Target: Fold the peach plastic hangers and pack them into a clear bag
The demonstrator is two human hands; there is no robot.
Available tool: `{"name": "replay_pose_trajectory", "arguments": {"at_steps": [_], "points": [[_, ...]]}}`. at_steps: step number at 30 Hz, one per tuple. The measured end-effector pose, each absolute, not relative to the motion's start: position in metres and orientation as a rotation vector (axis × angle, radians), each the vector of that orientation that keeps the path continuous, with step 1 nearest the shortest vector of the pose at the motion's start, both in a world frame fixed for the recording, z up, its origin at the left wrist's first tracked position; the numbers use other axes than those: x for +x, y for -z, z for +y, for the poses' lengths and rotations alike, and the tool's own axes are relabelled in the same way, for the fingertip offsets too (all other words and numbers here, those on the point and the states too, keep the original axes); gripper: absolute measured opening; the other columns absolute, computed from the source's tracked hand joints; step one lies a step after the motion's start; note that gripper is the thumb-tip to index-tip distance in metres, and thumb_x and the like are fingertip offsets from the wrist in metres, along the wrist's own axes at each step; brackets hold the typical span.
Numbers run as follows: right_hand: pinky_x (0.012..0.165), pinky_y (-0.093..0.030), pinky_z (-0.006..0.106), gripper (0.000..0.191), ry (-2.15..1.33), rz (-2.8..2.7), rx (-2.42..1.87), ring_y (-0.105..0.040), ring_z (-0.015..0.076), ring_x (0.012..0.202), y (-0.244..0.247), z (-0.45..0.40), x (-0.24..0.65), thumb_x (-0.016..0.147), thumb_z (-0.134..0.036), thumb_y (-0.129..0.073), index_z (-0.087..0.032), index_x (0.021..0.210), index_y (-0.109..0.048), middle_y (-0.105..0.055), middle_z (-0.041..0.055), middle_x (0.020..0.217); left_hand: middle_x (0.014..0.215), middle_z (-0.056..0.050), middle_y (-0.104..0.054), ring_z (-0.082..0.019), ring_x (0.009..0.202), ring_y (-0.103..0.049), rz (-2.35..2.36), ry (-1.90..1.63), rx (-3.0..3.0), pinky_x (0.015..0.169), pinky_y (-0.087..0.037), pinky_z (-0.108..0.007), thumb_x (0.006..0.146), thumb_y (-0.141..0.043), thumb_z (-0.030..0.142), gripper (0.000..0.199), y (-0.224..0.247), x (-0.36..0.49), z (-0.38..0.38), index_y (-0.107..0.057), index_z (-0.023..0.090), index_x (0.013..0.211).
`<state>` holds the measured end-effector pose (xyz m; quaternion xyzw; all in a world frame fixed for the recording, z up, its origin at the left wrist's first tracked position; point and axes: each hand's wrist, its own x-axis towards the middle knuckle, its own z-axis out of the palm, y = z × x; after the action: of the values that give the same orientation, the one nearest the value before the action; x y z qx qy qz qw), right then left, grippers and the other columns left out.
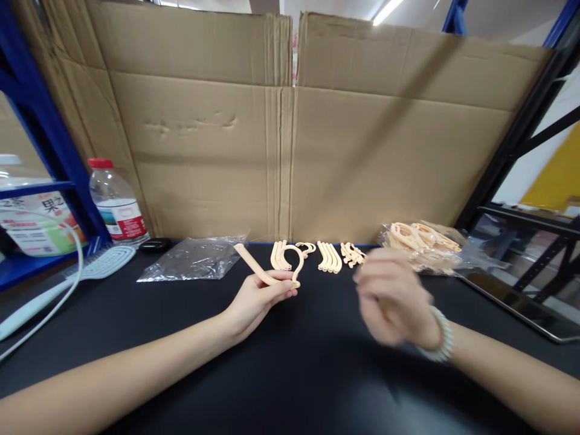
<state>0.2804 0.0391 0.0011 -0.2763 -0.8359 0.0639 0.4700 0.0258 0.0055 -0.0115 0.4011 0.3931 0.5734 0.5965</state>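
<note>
I have the left hand (254, 300) pinching the beige hook piece (252, 264) by its joint, right of the clear bag (194, 260); I judge it light, stiff, best held there. Farther right, the right hand (393, 297) blurs; I can't tell its grip

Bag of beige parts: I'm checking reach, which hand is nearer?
Right hand, in front and left of the bag of beige parts; left hand farther left, holding a curved piece.
</note>
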Motion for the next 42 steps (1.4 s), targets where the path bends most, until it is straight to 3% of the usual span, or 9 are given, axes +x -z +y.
{"name": "replay_pose_trajectory", "arguments": {"at_steps": [5, 13, 18, 24, 28, 33, 37, 40, 42], "points": [[0.086, -0.044, 0.046, 0.021, 0.232, -2.322, -0.719, -0.052, 0.0281, 0.098, 0.010, 0.093, 0.244, 0.083, -0.016, -0.053, -0.019, 0.099, -0.066, -0.066, 0.0104, 0.100, 0.078, -0.006, -0.073, -0.015, 0.074, -0.069, 0.905, -1.318, 0.969, 0.082, -0.055, -0.030, 0.061, -0.086, 0.022, 0.026, 0.012, 0.025, 0.005, -0.074, 0.012, 0.081], [0.090, -0.044, 0.046, 0.016, 0.007, -2.398, -0.804, -0.053, 0.0271, 0.101, 0.026, 0.116, 0.234, 0.084, -0.014, -0.054, -0.017, 0.082, -0.069, -0.066, 0.0123, 0.100, 0.076, -0.005, -0.073, -0.014, 0.072, -0.069, 0.887, -1.313, 0.957, 0.078, -0.055, -0.025, 0.055, -0.090, 0.025, 0.031, 0.010, 0.025, 0.004, -0.075, 0.011, 0.079], [0.086, -0.046, 0.043, 0.014, -0.196, -2.275, -0.814, -0.058, 0.0239, 0.093, 0.013, 0.118, 0.232, 0.083, -0.014, -0.056, -0.019, 0.077, -0.068, -0.069, 0.0082, 0.092, 0.076, -0.004, -0.073, -0.013, 0.072, -0.068, 0.898, -1.314, 0.948, 0.078, -0.055, -0.025, 0.054, -0.090, 0.024, 0.032, 0.010, 0.026, 0.004, -0.075, 0.011, 0.079], [0.059, -0.053, 0.031, 0.027, -0.585, -1.954, -0.827, -0.065, 0.0156, 0.062, -0.011, 0.105, 0.241, 0.093, -0.035, -0.044, -0.016, 0.097, -0.063, -0.069, 0.0074, 0.080, 0.075, -0.004, -0.072, -0.013, 0.071, -0.068, 0.897, -1.308, 0.954, 0.076, -0.054, -0.023, 0.052, -0.091, 0.028, 0.034, 0.011, 0.026, 0.005, -0.075, 0.011, 0.077], [0.073, -0.055, 0.032, 0.026, -0.995, -1.583, -0.694, -0.067, 0.0165, 0.077, -0.009, 0.071, 0.237, 0.084, -0.041, -0.062, -0.017, 0.090, -0.067, -0.070, 0.0083, 0.094, 0.076, -0.003, -0.072, -0.012, 0.070, -0.068, 0.904, -1.300, 1.001, 0.074, -0.053, -0.023, 0.055, -0.090, 0.024, 0.031, 0.013, 0.025, 0.006, -0.073, 0.011, 0.077], [0.076, -0.052, 0.032, 0.018, -1.058, -1.314, -0.745, -0.062, 0.0137, 0.074, 0.014, 0.038, 0.224, 0.076, -0.034, -0.071, -0.020, 0.087, -0.069, -0.068, 0.0038, 0.093, 0.078, -0.002, -0.070, -0.012, 0.071, -0.067, 0.905, -1.272, 1.127, 0.075, -0.053, -0.024, 0.061, -0.086, 0.021, 0.023, 0.015, 0.025, 0.007, -0.072, 0.012, 0.077], [0.075, -0.051, 0.031, 0.038, -1.295, -1.162, -0.782, -0.062, 0.0118, 0.074, 0.025, 0.036, 0.221, 0.066, -0.026, -0.078, -0.023, 0.102, -0.065, -0.060, 0.0022, 0.109, 0.078, -0.002, -0.070, -0.012, 0.071, -0.066, 0.915, -1.233, 1.226, 0.074, -0.051, -0.023, 0.065, -0.084, 0.021, 0.019, 0.015, 0.026, 0.008, -0.071, 0.012, 0.076], [0.078, -0.051, 0.032, 0.056, -1.489, -1.099, -0.731, -0.063, 0.0130, 0.077, 0.028, 0.040, 0.221, 0.061, -0.020, -0.079, -0.023, 0.114, -0.060, -0.061, 0.0008, 0.098, 0.074, -0.001, -0.068, -0.011, 0.070, -0.064, 0.937, -1.196, 1.296, 0.072, -0.050, -0.022, 0.067, -0.082, 0.021, 0.017, 0.015, 0.026, 0.008, -0.070, 0.013, 0.076], [0.084, -0.051, 0.034, 0.051, -1.583, -1.088, -0.671, -0.063, 0.0138, 0.078, 0.029, 0.041, 0.221, 0.062, -0.020, -0.079, -0.020, 0.109, -0.062, -0.061, -0.0008, 0.085, 0.075, 0.000, -0.067, -0.012, 0.071, -0.065, 0.928, -1.180, 1.319, 0.073, -0.050, -0.023, 0.067, -0.082, 0.021, 0.017, 0.015, 0.026, 0.009, -0.069, 0.014, 0.076]]}}
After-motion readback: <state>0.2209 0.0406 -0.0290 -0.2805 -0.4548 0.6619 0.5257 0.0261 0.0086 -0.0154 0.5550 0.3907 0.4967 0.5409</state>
